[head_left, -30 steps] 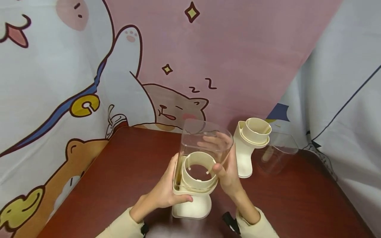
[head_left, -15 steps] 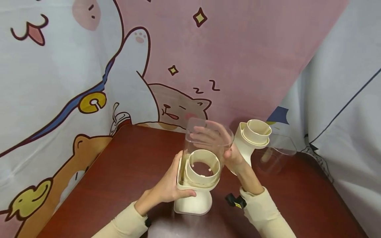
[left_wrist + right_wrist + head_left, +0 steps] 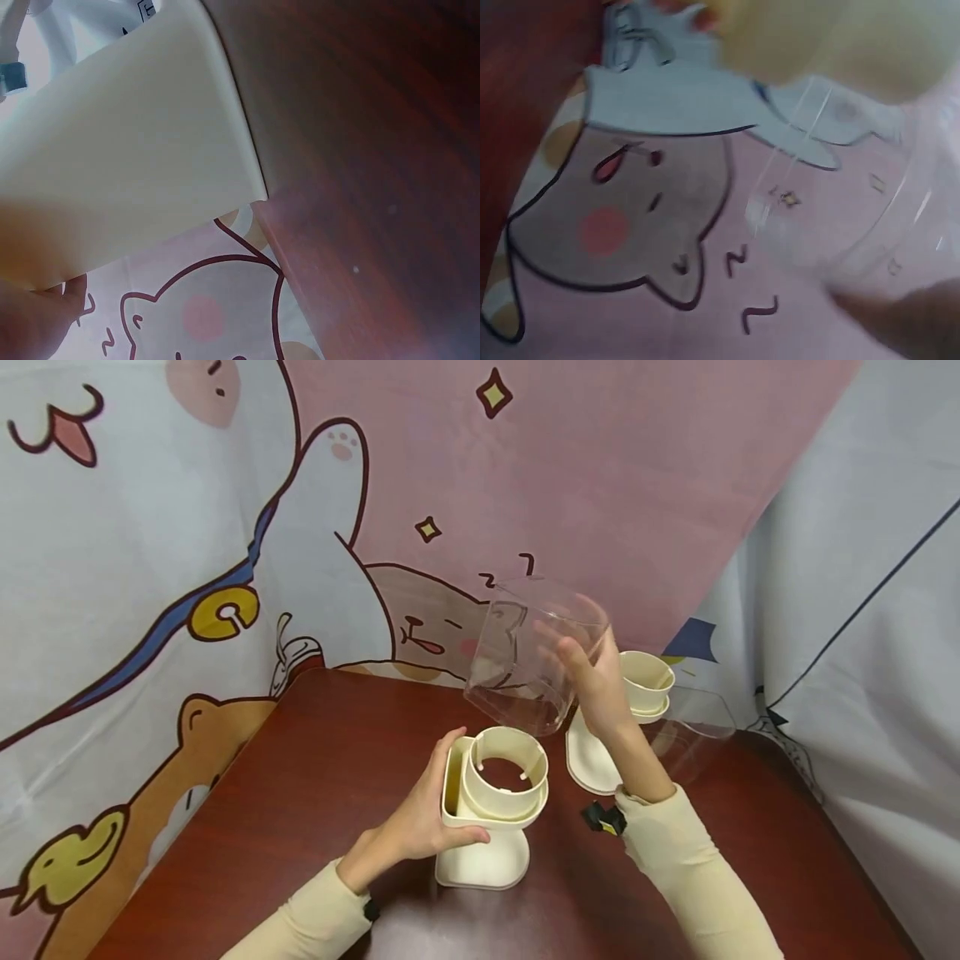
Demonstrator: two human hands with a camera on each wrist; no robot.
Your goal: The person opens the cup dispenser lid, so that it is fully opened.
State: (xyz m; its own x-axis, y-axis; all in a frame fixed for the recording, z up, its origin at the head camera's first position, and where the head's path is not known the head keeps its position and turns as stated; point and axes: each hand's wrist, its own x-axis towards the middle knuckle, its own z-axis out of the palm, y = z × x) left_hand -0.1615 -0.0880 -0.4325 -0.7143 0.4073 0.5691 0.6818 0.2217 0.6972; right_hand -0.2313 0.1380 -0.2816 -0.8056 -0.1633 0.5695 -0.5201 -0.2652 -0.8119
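In the head view a cream plastic stand (image 3: pixel 482 860) with a round collar on top stands on the table, near the middle. My left hand (image 3: pixel 416 822) grips its upper part from the left, thumb across the front. My right hand (image 3: pixel 602 693) holds a clear plastic container (image 3: pixel 517 647), tilted, above and behind the stand and apart from it. The stand's cream wall (image 3: pixel 142 142) fills much of the left wrist view. In the right wrist view the clear container (image 3: pixel 885 240) is blurred, with part of the right hand (image 3: pixel 907 319) at lower right.
A second cream stand (image 3: pixel 591 760) is behind my right forearm, partly hidden by it. Beside it on the right a second clear container (image 3: pixel 701 714) lies on the dark red table (image 3: pixel 300 793). A printed cartoon curtain (image 3: pixel 637 485) hangs along the table's back and sides.
The clear container has come off the collar of the stand and moved up and away from me in my right hand. My left hand keeps its grip on the stand.
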